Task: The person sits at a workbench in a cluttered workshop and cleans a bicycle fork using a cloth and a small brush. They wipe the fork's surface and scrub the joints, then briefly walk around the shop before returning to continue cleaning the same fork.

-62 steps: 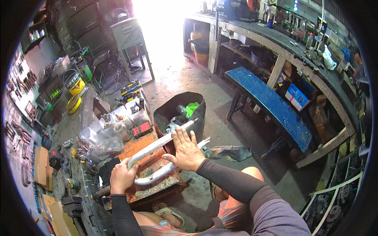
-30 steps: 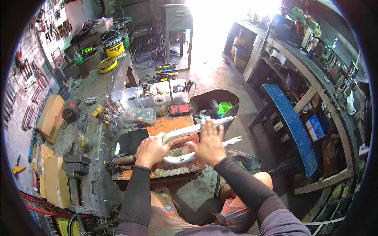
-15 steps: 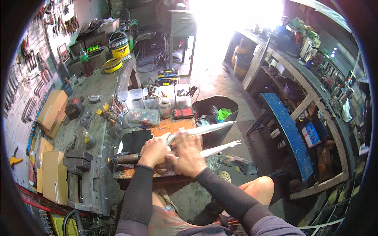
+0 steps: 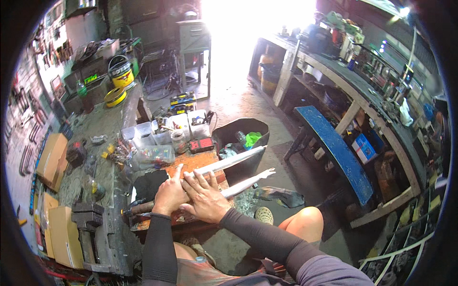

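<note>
A bicycle fork with two pale silver legs (image 4: 245, 185) lies across the orange, worn work surface (image 4: 199, 162) in front of me. Its brown steerer tube (image 4: 142, 208) points left, and the leg ends point right. My left hand (image 4: 168, 196) is closed around the crown end, thumb raised. Over the legs near the crown lies my right hand (image 4: 206, 196), palm down with fingers stretched out, overlapping the left hand's fingers. The hands hide the crown and the upper legs. Whether the right palm presses on the metal cannot be made out.
Plastic bins (image 4: 161, 132), a glass jar (image 4: 179, 142) and a red-black case (image 4: 201, 144) stand behind the fork. A dark tub (image 4: 260, 128) sits beyond the leg tips. At left are a bench vise (image 4: 88, 217) and cardboard boxes (image 4: 64, 236); at right, a blue plank (image 4: 334, 150).
The whole view has shifted, so the surroundings appear further left. My right hand has moved back along the fork towards my left hand, its fingers now sharper and flatter. The left hand keeps its grip.
</note>
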The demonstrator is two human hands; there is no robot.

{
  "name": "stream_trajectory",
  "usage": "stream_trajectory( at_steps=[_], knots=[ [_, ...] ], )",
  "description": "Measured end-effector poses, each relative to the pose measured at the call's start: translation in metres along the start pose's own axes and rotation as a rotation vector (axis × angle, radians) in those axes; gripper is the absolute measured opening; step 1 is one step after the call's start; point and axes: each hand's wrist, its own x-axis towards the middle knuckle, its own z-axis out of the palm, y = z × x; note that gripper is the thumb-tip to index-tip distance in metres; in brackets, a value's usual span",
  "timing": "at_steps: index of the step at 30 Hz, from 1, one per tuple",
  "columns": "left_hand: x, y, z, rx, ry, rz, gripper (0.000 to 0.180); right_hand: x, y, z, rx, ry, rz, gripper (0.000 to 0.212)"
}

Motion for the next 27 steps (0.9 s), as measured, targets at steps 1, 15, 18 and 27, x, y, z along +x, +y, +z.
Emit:
stream_trajectory(
  at_steps=[1, 15, 18, 27],
  knots=[
    [-0.002, -0.001, 0.0, -0.009, -0.012, 0.023, 0.105, -0.001, 0.006, 0.0, 0.022, 0.009, -0.027, 0.095],
    [-0.004, 0.002, 0.0, -0.036, 0.026, 0.076, 0.086, -0.038, 0.084, -0.017, -0.149, -0.002, 0.183, 0.102],
    [0.002, 0.006, 0.006, -0.031, 0.02, 0.119, 0.084, -0.05, 0.15, -0.032, -0.137, 0.1, 0.598, 0.104],
    [-0.004, 0.013, 0.002, -0.093, -0.005, 0.05, 0.081, -0.016, 0.043, -0.011, -0.018, 0.157, 0.049, 0.097]
  ],
)
